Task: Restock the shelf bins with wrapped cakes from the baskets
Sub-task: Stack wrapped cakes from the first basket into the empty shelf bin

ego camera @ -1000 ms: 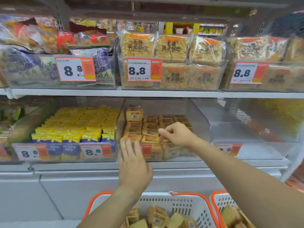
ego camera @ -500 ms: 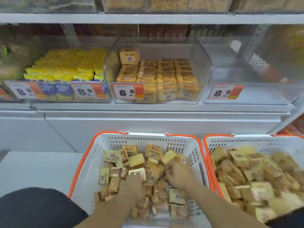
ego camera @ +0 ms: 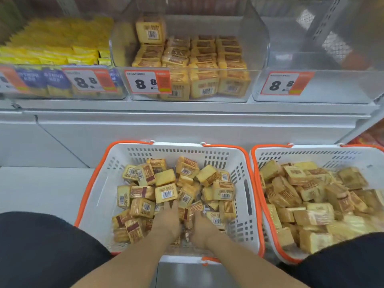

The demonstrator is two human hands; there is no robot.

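From my head camera, looking down: both my hands are sunk into the pile of yellow plastic-wrapped cake squares (ego camera: 166, 193) in the white slotted plastic basket with the orange rim (ego camera: 116, 163) in front of me. My left hand (ego camera: 169, 220) reaches under one barcode-labelled cake, its fingers buried among the wrappers, so I cannot tell whether they are spread or pinching. My right hand (ego camera: 202, 226) lies just beside it, fingers (ego camera: 195, 215) also hidden in the pile; I cannot tell their state either. A second white basket with an orange rim (ego camera: 256, 183) stands touching the first on its right, heaped with more of the same cakes. Above, on the white shelf (ego camera: 187, 106), the clear plastic middle bin (ego camera: 255, 48) holds neat rows of the cakes behind a red-and-white price tag (ego camera: 147, 82). The clear bin to its left (ego camera: 116, 94) holds yellow packets (ego camera: 62, 42).
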